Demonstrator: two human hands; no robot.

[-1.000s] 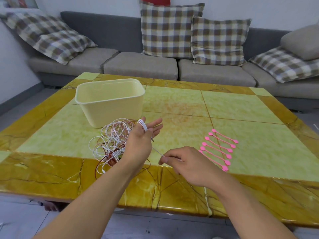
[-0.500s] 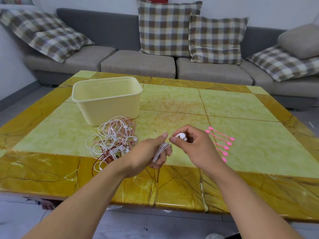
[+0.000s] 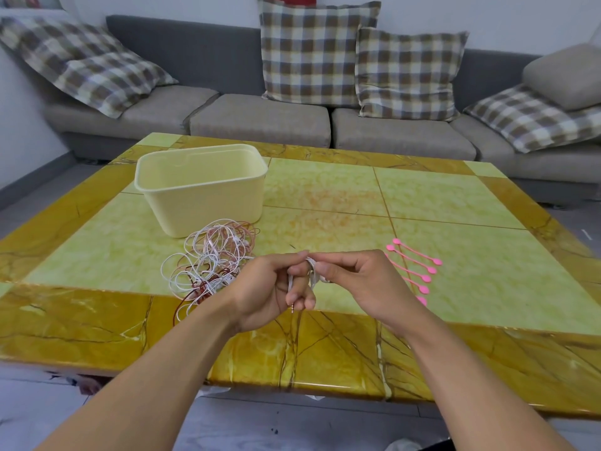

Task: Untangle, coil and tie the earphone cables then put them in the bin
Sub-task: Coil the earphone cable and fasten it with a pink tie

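**Both hands hold a coiled white earphone cable above the table**

The left hand (image 3: pixel 270 288) has its fingers curled around a small coil of thin white earphone cable (image 3: pixel 310 275). A little gold plug (image 3: pixel 293 309) points out under the fingers. The right hand (image 3: pixel 361 281) meets it from the other side and pinches the top of the same coil between thumb and first finger. The two hands touch each other at the coil, above the near part of the table (image 3: pixel 325 196).

The table top is glossy stone, with pale green squares in the middle and a yellow-brown veined border. Left of the hands lies a loose tangle of cables (image 3: pixel 211 258), thin round wires in white, pink and dark red, in many loops. Just behind the tangle stands the bin (image 3: pixel 201 193), a smooth cream plastic tub with rounded corners and a rolled rim. Right of the hands lie the pink ties (image 3: pixel 413 265), soft flat strips with round ends, in a row. The right hand partly hides the nearest ones.

Behind the table is a grey fabric sofa (image 3: pixel 260 118) with checked cushions.
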